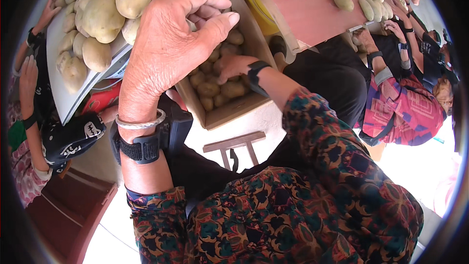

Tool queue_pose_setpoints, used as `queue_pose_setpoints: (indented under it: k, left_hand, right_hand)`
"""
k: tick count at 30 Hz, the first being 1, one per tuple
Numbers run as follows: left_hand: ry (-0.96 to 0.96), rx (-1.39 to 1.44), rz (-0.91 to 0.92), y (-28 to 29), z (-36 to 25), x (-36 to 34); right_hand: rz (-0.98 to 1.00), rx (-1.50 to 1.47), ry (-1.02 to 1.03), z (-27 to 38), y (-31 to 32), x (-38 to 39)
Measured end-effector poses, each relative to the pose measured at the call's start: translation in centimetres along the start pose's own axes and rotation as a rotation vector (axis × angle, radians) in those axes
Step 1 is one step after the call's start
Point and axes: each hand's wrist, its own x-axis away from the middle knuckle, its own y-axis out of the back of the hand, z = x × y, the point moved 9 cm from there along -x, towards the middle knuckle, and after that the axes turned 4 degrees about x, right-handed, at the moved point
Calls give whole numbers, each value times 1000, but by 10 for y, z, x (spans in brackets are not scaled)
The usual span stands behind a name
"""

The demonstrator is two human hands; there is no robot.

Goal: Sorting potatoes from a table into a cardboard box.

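My left hand (178, 34) is raised in front of a heap of potatoes (102, 17) on a pale tabletop (73, 100). Its fingers curl loosely, the thumb stands apart from them, and I see nothing held between them. Lower down, my right hand (234, 66) reaches into a wooden box (210, 120) partly filled with smaller potatoes (207, 89). The right fingers point down among these potatoes and touch them. Their tips are partly hidden, so whether they grip one cannot be made out. Both my wrists wear black straps.
A reddish-brown board (308, 12) at the upper right carries several potatoes (342, 0). A yellow container (261, 14) stands between box and board. Below is a small wooden stool (234, 142). Co-workers sit on both sides; one in a pink patterned top (403, 112) handles potatoes at the right.
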Motion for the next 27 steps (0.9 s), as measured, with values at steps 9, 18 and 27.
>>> queue_pose_setpoints:
  k: [9, 18, 27]
  left_hand:
    - [38, 75, -102, 12, -14, -1]
    - [23, 13, -22, 10, -19, 10]
    - [47, 29, 20, -2, -10, 10]
  right_hand:
    - [-126, 371, -200, -52, -76, -44]
    - [-14, 362, -155, -12, -50, -13]
    - [-427, 136, -167, 55, 66, 142]
